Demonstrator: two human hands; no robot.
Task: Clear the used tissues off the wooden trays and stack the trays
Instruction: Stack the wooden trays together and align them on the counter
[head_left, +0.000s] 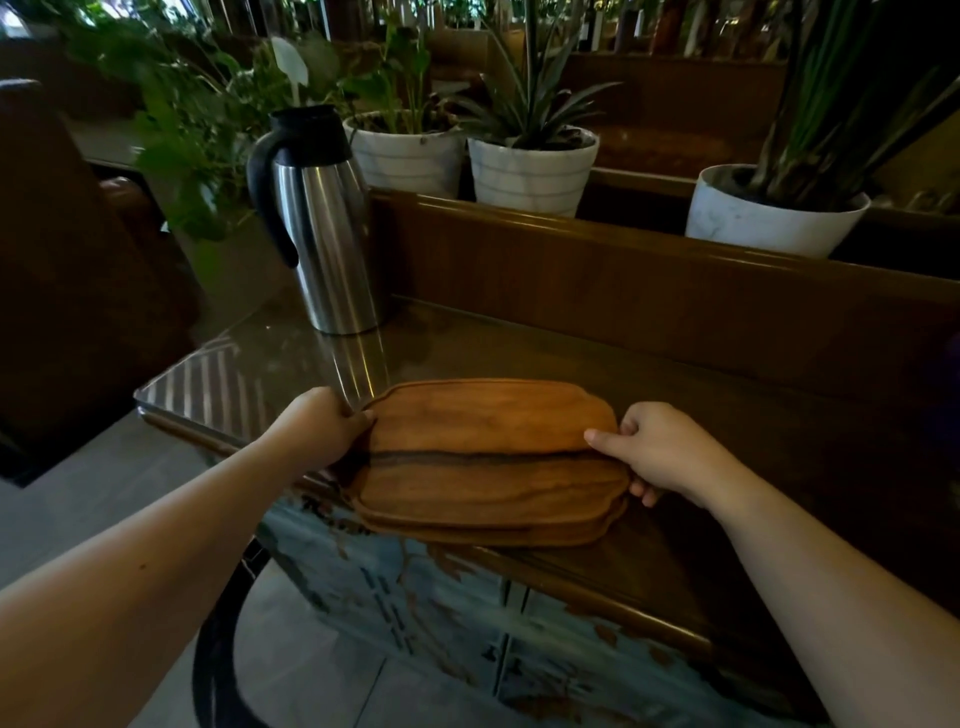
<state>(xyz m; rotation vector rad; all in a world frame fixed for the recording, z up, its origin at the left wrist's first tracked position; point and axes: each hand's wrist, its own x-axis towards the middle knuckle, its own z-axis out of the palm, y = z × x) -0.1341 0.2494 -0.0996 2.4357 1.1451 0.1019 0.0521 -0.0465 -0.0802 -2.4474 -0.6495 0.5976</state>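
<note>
A stack of wooden trays (488, 462) with scalloped ends lies at the near edge of the dark glass-topped table (701, 415), its front rim hanging slightly over the edge. The top tray is bare; no tissue shows on it. My left hand (322, 431) grips the stack's left end, thumb on the rim. At the right end my right hand (660, 452) holds the stack, thumb on top and fingers curled under it.
A steel thermos jug (324, 228) with a black handle stands at the table's back left. Behind a wooden partition (649, 291) sit white plant pots (530, 169). A dark chair (78, 270) is on the left, and a round black frame (218, 639) is on the floor.
</note>
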